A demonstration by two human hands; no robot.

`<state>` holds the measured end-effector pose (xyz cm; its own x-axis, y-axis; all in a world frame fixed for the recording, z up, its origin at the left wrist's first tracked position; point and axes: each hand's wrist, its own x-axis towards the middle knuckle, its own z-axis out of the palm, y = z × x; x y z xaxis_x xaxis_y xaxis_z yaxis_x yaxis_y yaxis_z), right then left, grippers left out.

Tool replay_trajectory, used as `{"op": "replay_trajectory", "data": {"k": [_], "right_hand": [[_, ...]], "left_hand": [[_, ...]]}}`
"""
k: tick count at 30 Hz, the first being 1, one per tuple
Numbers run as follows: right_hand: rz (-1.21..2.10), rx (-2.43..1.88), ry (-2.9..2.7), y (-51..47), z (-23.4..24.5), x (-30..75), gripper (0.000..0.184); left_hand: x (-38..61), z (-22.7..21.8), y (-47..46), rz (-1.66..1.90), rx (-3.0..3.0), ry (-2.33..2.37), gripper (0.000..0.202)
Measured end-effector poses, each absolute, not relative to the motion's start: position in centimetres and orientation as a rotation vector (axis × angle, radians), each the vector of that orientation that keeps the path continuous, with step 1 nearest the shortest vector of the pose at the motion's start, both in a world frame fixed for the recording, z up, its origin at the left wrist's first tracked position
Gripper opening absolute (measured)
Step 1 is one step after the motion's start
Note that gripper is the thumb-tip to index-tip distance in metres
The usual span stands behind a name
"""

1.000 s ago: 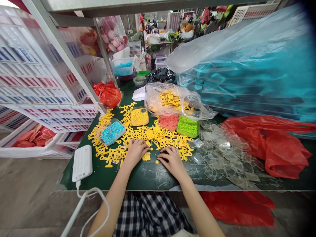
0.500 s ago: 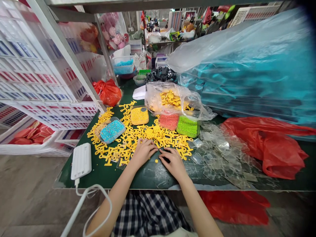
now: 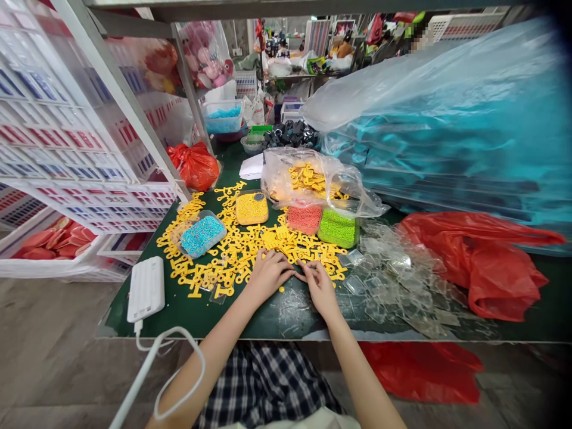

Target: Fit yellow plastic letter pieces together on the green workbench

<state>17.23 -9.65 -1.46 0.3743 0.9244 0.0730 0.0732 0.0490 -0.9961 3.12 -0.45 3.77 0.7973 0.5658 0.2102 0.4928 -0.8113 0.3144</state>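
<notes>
My left hand (image 3: 270, 275) rests low over the green tabletop (image 3: 250, 319), its fingers bent and its fingertips close to those of my right hand. My right hand (image 3: 319, 288) has its fingers drawn together in a pinch. Whatever lies between the fingertips is too small and covered to make out. A small round yellow piece (image 3: 281, 289) lies just below my hands. Beyond them spreads a layer of yellow plastic pieces (image 3: 241, 262) with rings and T-shaped ends. Trays of blue beads (image 3: 203, 236), yellow beads (image 3: 251, 208), red beads (image 3: 304, 219) and green beads (image 3: 338, 227) stand among and behind these pieces.
Thin clear plastic squares (image 3: 393, 280) are heaped to the right, beside a red plastic bag (image 3: 482, 256). A clear bag of yellow parts (image 3: 308, 179) sits behind the trays. A white power bank (image 3: 146, 289) with a cable is near the left edge. Crates (image 3: 89, 202) rise at left.
My right hand has shifted slightly right, and its fingers have come closer together. My left hand has moved a little to the right, its fingertips still near the other hand.
</notes>
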Motion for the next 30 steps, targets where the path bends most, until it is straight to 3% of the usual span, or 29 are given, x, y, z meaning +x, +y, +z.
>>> {"op": "replay_trajectory", "data": {"k": [9,16,25,30], "right_hand": [[0.781,-1.394,-1.003,-9.6,-1.5,16.9,0.038],[0.700,-1.431,-1.110,-10.0,-1.0,16.9,0.034],[0.503,-1.487,-1.251,-10.2,-0.5,16.8,0.031],[0.434,-1.489,-1.280,-10.2,-0.6,16.9,0.033]], "left_hand": [[0.3,4.9,0.7,0.486,2.638,0.855,0.018],[-5.7,2.5,-3.4,1.082,2.311,1.174,0.025],[-5.5,1.7,-3.8,1.084,2.075,1.154,0.032],[-7.7,2.2,-4.6,1.454,1.849,1.236,0.038]]}}
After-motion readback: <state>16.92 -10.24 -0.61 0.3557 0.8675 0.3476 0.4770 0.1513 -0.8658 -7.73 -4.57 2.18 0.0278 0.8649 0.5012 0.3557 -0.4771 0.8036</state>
